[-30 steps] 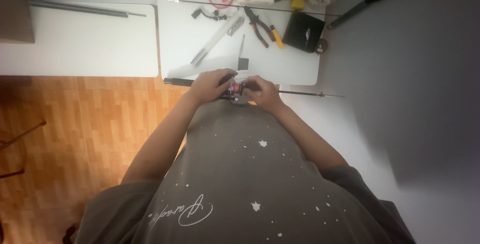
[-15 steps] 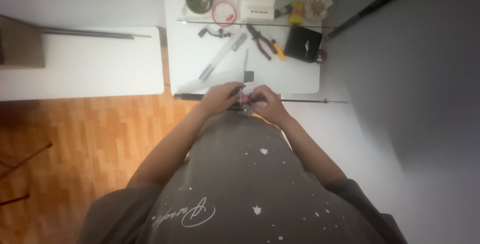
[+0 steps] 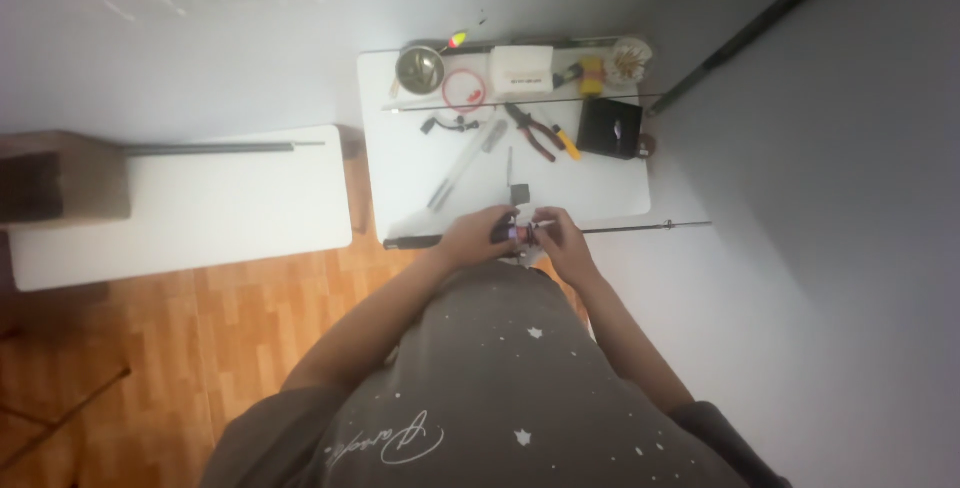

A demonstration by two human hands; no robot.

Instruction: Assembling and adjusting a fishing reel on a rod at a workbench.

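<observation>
1. Plainly, both hands meet at the near edge of the small white table, on a thin dark rod that lies across that edge, running from left of the hands out past the table's right side.
2. Left hand is closed round the rod's thicker, darker part; judging by the grip, it serves as the anchor and does well to hold firm without twisting.
3. Right hand has its fingers drawn together on a small reddish fitting between the two hands. Whether they pinch it or only touch it is too blurred to tell.
4. For fine work of this sort, I would judge that short, light finger moves suit best, with the rod kept resting on the table edge for support.
5. Because the thin end hangs off the table unsupported, a heavy push would likely flex it or swing it; pressure is better kept along the rod than across it.
6. Pliers with red handles, a yellow-handled tool and a pale stick lie well apart from the hands, farther back on the table.
7. Farther back stand a metal bowl, a red ring, a white box and a black case.
8. Another white table stands to the left, with a grey bar along its far edge.
</observation>
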